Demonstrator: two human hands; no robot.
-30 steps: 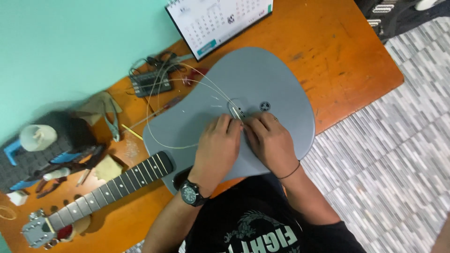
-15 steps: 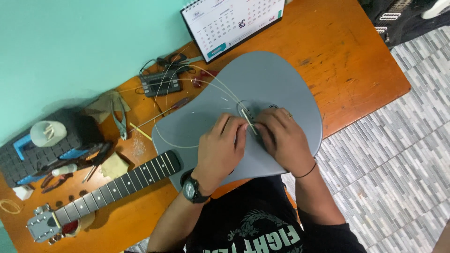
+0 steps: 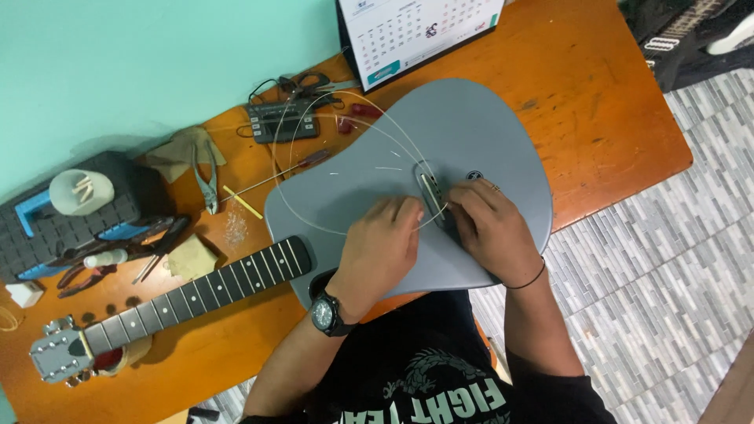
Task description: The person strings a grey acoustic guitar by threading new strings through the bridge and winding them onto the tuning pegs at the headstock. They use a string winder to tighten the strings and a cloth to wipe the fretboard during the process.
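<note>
My left hand point(image 3: 382, 243) and right hand point(image 3: 488, 229) pinch a loose string point(image 3: 314, 224) at the bridge point(image 3: 430, 191) of the grey guitar point(image 3: 471, 126), lying mid-tabletop. If my grip slips, I reckon the springy string could whip free.

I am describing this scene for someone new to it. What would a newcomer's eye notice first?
First, the grey guitar lying flat on the orange table, with the left hand and right hand working at its bridge, where thin loose strings curl away. Then the dark fretboard pointing lower left, and the desk calendar at the top.
</note>
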